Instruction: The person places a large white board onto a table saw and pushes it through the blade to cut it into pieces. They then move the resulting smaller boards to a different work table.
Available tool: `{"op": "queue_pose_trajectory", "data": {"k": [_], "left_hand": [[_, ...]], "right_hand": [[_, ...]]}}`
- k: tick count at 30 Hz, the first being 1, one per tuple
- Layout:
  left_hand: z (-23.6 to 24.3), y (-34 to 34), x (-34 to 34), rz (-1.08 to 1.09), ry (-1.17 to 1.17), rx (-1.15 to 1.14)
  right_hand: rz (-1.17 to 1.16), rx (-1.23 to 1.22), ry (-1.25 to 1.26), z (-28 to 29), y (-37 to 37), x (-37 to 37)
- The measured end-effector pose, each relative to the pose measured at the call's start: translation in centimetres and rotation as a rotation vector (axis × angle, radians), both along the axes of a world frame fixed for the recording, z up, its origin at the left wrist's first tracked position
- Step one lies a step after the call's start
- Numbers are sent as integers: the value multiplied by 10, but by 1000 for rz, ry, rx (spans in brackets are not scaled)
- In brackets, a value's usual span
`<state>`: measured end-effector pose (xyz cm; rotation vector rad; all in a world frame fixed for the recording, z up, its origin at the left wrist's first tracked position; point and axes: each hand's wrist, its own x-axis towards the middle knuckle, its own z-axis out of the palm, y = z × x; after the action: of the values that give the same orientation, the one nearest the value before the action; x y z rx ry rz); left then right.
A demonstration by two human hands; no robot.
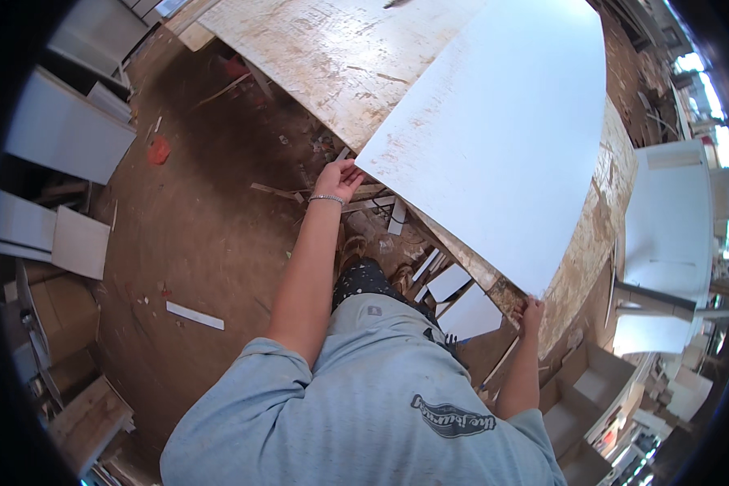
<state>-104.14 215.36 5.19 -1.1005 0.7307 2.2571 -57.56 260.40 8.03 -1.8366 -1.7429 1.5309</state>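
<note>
A large white panel lies on a worn, stained wooden worktable, with brownish dust along its left side. At the panel's near left corner my left hand is closed on the edge, fingertips at the corner and a bracelet on the wrist. My right hand grips the near right corner, where its fingers are partly hidden. Between the two hands, the panel's near edge runs along the table's edge in front of my body.
White offcuts lean below the table. A white strip and a red object lie on the brown floor at left. White boards stand at far left. A white cabinet-like piece and open boxes are at right.
</note>
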Motion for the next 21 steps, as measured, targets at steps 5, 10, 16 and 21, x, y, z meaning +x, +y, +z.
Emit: {"op": "queue_pose_trajectory", "data": {"k": [5,10,16,21], "left_hand": [[-11,7,-7,-6,-34,-73],[-15,20,11,0,378,-591],[28,7,33,-402,788,-984],[41,-16,18,-601,865,-1086]], "right_hand": [[-11,-91,-28,13,-4,-15],[-18,-161,30,9,18,-11],[-34,-46,21,-11,12,0],[-42,-8,65,-15,6,-6]]}}
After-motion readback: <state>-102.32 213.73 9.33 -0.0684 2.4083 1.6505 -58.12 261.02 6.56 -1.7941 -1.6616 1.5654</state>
